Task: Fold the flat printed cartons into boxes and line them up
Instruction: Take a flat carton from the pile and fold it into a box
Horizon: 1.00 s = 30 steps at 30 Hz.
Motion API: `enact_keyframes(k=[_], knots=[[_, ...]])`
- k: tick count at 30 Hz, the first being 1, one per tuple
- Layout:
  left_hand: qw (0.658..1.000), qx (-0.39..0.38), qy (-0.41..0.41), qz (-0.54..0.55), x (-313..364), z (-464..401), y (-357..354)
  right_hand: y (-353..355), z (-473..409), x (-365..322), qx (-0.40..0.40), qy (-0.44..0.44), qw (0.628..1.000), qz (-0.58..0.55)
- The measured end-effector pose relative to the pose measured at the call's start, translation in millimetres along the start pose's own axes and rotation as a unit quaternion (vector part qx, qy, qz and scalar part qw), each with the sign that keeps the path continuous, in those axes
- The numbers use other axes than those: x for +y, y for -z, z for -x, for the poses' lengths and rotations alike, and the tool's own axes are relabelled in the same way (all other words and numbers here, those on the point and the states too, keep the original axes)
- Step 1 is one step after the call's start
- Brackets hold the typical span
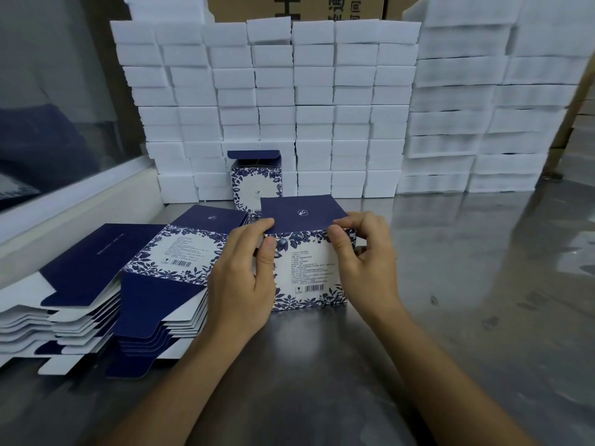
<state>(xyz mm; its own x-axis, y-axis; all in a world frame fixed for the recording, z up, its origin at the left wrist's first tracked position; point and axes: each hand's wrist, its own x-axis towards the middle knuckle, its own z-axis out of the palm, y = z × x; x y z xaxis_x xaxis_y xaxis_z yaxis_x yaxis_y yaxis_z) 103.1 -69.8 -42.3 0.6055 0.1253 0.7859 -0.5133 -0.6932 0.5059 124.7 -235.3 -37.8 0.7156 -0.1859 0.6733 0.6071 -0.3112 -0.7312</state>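
A carton [309, 272] with blue floral print and a navy lid flap stands on the steel table in front of me, opened into a box shape. My left hand [244, 278] grips its left edge, thumb on the front face. My right hand [363, 259] pinches the upper right corner by the lid flap. One folded box [256, 181] with its lid raised stands behind, against the white blocks. Two stacks of flat printed cartons [170, 278] lie to the left, the farther-left stack [64, 304] fanned out.
A wall of stacked white foam blocks [289, 107] runs across the back of the steel table [467, 317], with brown cardboard boxes [322, 8] above. A white ledge and window [64, 194] border the left side.
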Motion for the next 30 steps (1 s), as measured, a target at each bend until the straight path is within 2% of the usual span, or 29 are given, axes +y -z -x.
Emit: enact_keyframes(k=[3,9,13,16,19,25,30], knots=[[1.0,-0.001,0.001,0.003,-1,0,0,-2,-1,-2,0.018,-0.014,1.0,-0.015],[1.0,0.005,0.008,0.001,-4,-1,0,6,-4,-3,0.014,-0.111,0.987,-0.115],[0.999,0.017,0.048,0.011,-10,-2,3,15,-8,-1,-0.074,-0.229,0.952,-0.191],[0.997,0.011,0.076,0.016,-16,-2,4,13,-4,6,-0.142,-0.273,0.932,-0.193],[0.994,-0.041,0.084,0.058,-13,0,4,8,-2,11,-0.158,-0.273,0.928,-0.197],[0.982,-0.138,0.09,0.092,-4,6,-2,9,1,14,-0.14,-0.213,0.961,-0.111],[0.976,-0.122,0.111,0.141,-6,2,-1,10,0,21,-0.09,-0.17,0.978,-0.079]])
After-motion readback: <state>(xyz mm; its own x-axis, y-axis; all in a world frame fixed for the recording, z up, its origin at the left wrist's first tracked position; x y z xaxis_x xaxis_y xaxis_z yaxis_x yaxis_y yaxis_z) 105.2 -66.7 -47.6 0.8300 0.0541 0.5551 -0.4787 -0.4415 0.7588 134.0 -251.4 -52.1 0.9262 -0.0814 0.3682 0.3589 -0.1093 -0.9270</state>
